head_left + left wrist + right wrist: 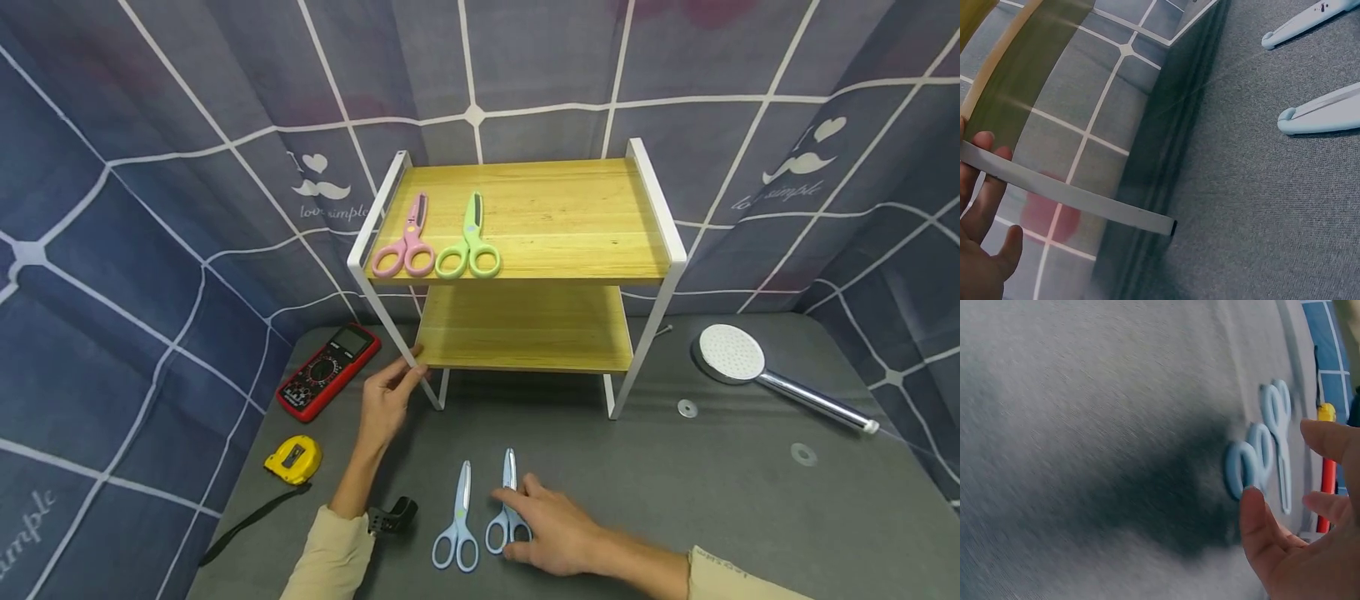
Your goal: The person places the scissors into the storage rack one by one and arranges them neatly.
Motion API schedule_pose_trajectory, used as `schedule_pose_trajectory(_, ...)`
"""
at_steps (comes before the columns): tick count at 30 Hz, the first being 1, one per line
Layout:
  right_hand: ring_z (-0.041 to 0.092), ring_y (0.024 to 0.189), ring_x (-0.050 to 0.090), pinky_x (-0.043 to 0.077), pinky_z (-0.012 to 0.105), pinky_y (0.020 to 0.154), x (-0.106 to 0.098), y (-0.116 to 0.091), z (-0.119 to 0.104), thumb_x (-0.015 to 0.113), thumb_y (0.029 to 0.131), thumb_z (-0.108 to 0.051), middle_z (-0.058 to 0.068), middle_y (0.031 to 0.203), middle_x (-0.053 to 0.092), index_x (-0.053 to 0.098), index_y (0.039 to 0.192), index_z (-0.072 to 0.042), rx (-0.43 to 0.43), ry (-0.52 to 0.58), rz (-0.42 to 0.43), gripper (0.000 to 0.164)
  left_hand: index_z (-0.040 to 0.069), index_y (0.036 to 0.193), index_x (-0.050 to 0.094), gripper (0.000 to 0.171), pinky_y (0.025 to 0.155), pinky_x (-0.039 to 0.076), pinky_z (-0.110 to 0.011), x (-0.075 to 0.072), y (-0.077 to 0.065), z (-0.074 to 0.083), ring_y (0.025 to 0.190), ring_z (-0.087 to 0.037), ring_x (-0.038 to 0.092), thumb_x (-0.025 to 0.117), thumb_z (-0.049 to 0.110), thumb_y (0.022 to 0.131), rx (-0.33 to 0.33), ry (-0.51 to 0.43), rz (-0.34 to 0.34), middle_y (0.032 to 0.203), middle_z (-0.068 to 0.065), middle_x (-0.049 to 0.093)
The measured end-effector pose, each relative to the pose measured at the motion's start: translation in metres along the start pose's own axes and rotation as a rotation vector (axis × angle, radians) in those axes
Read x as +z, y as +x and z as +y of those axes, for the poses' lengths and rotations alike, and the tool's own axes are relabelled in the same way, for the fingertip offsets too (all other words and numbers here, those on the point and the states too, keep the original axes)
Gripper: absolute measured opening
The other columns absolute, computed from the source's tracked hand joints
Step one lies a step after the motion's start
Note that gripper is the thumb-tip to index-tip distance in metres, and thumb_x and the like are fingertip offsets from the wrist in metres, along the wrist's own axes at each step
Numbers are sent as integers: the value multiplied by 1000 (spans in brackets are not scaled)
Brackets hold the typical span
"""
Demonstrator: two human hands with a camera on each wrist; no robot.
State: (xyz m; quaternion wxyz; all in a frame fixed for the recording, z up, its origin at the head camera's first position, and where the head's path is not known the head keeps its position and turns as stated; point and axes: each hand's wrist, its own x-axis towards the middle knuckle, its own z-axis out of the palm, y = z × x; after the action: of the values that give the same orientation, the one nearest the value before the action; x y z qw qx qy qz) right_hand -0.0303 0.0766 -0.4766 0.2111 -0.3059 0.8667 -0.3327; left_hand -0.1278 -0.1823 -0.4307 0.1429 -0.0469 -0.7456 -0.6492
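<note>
Blue scissors (507, 517) lie flat on the grey surface (622, 467) in front of the rack (558, 221), with their blades toward it. Over them is the right hand (553, 532), with the fingers and the thumb spread apart; its thumb is at the handle loops, but whether it touches them I cannot tell. Just to the left of these, a second blue pair (460, 518) lies almost parallel, apart from the hand. The left hand (382, 408) grips the left front leg of the rack, near the level of the lower shelf, with the fingers bent about this leg. On the upper shelf, toward its left side, pink scissors (409, 242) and green scissors (470, 240) lie side by side, blades toward the back. Left of the rack rests a red multimeter (328, 372), and nearer is a yellow tape measure (294, 459). On the right side lies a shower head (732, 355).
</note>
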Motion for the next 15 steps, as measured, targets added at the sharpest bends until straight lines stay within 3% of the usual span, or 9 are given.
schedule_pose_trajectory(3, 5, 69, 43, 38, 21, 56, 10, -4, 3, 81, 79, -32, -5, 95, 44, 57, 137, -17, -9, -1, -17, 64, -12, 121, 64, 29, 79, 53, -19, 0, 0, 0, 86, -41, 67, 65, -3, 93, 7, 15, -23, 90, -35, 66)
schedule_pose_trajectory(10, 2, 68, 38, 37, 19, 56, 33, -11, 12, 85, 72, -26, -7, 91, 38, 59, 133, -15, -41, -85, 52, 67, -13, 117, 65, 25, 80, 52, -19, -1, 0, -1, 88, -46, 64, 63, -5, 94, 17, 9, -46, 92, -37, 64)
schedule_pose_trajectory(15, 3, 70, 41, 39, 23, 55, 37, -10, 15, 86, 72, -19, -6, 92, 41, 60, 125, -20, -23, -101, 71, 58, -14, 117, 63, 25, 79, 54, -23, -2, 2, -2, 88, -50, 63, 62, -8, 93, 18, -24, -54, 99, -37, 63)
